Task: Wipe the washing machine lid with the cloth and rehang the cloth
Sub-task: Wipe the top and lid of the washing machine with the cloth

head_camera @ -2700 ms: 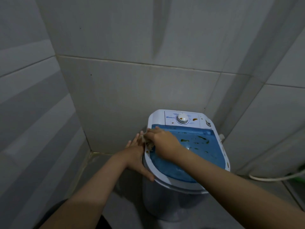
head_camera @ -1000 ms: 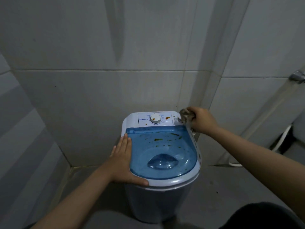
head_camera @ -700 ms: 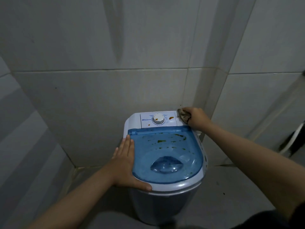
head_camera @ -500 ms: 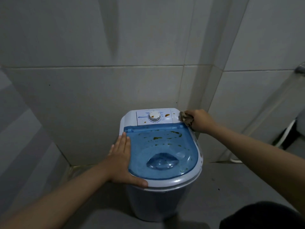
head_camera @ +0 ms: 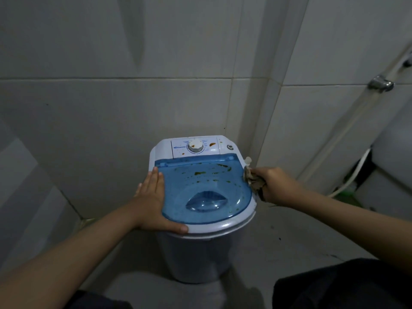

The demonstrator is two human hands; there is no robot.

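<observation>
A small white washing machine [head_camera: 196, 253] stands in a tiled corner. Its translucent blue lid [head_camera: 200, 186] carries green and brown specks near the back. A white control panel with a round dial [head_camera: 195, 146] sits behind the lid and bears an orange stain. My left hand [head_camera: 152, 201] lies flat on the lid's left rim, fingers apart, thumb along the front edge. My right hand [head_camera: 275, 186] is closed around a crumpled grey cloth [head_camera: 253, 180], which presses against the lid's right edge.
Grey tiled walls close in behind and to the left. A chrome fitting [head_camera: 380, 83] with a hose runs down the right wall. A white hose [head_camera: 354, 172] and a pale appliance [head_camera: 392, 157] stand at the right. Dark-clothed knees fill the bottom corners.
My right hand with the cloth has slid from the back right corner of the control panel forward along the lid's right edge. My left hand has stayed on the left rim.
</observation>
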